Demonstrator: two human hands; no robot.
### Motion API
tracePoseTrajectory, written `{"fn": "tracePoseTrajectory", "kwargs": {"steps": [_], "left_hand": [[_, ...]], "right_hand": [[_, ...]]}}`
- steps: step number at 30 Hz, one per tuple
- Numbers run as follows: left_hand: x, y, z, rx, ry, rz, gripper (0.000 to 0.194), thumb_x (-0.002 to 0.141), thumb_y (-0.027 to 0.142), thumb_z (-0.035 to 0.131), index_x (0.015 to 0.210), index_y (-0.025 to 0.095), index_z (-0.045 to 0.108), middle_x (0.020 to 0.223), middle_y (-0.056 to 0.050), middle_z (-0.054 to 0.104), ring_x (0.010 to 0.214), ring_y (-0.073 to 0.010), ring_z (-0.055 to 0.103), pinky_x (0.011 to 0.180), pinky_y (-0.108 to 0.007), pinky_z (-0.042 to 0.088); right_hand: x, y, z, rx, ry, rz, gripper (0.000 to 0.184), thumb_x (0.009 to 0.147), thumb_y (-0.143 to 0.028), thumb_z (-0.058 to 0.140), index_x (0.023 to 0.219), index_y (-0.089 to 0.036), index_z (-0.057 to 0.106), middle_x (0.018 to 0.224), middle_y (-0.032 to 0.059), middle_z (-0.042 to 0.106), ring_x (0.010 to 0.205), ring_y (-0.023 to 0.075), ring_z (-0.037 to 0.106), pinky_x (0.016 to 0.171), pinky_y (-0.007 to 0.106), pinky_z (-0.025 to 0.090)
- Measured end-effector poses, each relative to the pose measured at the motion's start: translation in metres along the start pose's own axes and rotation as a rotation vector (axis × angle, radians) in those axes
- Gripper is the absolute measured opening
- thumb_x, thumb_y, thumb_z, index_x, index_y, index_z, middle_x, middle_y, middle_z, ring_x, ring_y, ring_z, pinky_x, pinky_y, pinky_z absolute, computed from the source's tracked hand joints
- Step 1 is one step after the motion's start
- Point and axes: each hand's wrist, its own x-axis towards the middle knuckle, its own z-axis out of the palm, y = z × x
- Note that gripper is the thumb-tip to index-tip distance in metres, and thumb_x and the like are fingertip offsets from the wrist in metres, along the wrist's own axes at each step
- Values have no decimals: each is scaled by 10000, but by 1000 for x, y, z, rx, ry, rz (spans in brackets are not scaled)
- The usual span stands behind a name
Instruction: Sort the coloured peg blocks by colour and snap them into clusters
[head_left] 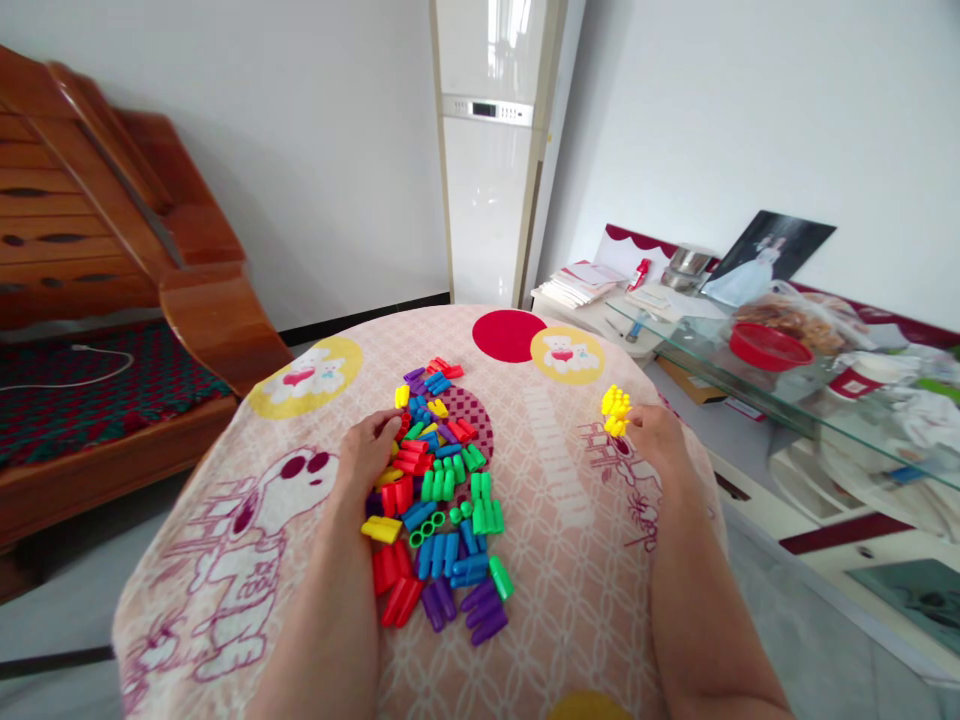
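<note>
A loose pile of bullet-shaped plastic building pieces [442, 480] in red, blue, green, yellow and purple covers the middle of the table. At the pile's left edge, my left hand [365, 452] has its fingers curled together beside red pieces and a yellow piece [403, 396]. Its fingertips are partly hidden, so what they hold cannot be made out. Well to the right of the pile, my right hand [654, 437] pinches a cluster of yellow building pieces [616, 408] over the tablecloth.
A patterned pink tablecloth [570, 600] covers the table. On the left stands a wooden bench [225, 300]. A tall white cabinet-like unit [487, 200] is behind. To the right, a glass-topped stand [690, 340] carries papers [577, 283], a red bowl [770, 345] and a photo [772, 255].
</note>
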Motion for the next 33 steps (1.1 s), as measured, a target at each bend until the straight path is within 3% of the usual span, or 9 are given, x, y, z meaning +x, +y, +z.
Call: {"fn": "tracePoseTrajectory", "kwargs": {"steps": [9, 15, 18, 22, 28, 33], "left_hand": [[2, -1, 0, 16, 5, -1, 466, 865, 403, 466, 1161, 170, 739, 1134, -95, 752, 1045, -275, 683, 943, -362, 503], [2, -1, 0, 8, 6, 10, 455, 870, 397, 467, 1155, 173, 741, 1131, -95, 753, 1038, -271, 684, 949, -362, 498], [1, -1, 0, -1, 6, 7, 451, 868, 388, 472, 1163, 175, 737, 1120, -92, 756, 1028, -265, 684, 933, -352, 498], [0, 0, 2, -11, 15, 14, 436, 871, 371, 479, 1166, 176, 734, 1100, -87, 760, 1015, -256, 681, 910, -344, 498], [-2, -1, 4, -39, 18, 33, 398, 891, 326, 477, 1151, 179, 740, 1104, -76, 759, 984, -234, 684, 912, -331, 501], [-5, 3, 4, -58, 33, 39, 360, 899, 299, 496, 1124, 181, 751, 1114, -73, 756, 1010, -233, 680, 938, -329, 495]], "right_hand": [[8, 2, 19, 138, 100, 84, 254, 817, -104, 541, 936, -133, 763, 944, 136, 756, 899, 241, 677, 744, 299, 444], [8, 6, 23, 221, 232, 125, 223, 792, -119, 540, 897, -132, 736, 856, 135, 737, 820, 236, 665, 733, 302, 445], [8, -5, 22, 250, 286, 97, 199, 785, -145, 544, 863, -146, 727, 801, 117, 727, 772, 226, 649, 720, 307, 442], [-2, -53, 25, 419, 228, -144, 168, 782, -168, 543, 782, -183, 711, 744, 62, 715, 727, 196, 642, 696, 279, 447], [-60, -155, 26, 665, -125, -655, 160, 852, -127, 562, 783, -185, 694, 747, 19, 689, 673, 136, 611, 657, 236, 434], [-113, -213, 25, 629, -163, -961, 95, 924, -197, 601, 964, -181, 686, 986, 77, 688, 948, 192, 629, 854, 305, 482]]}}
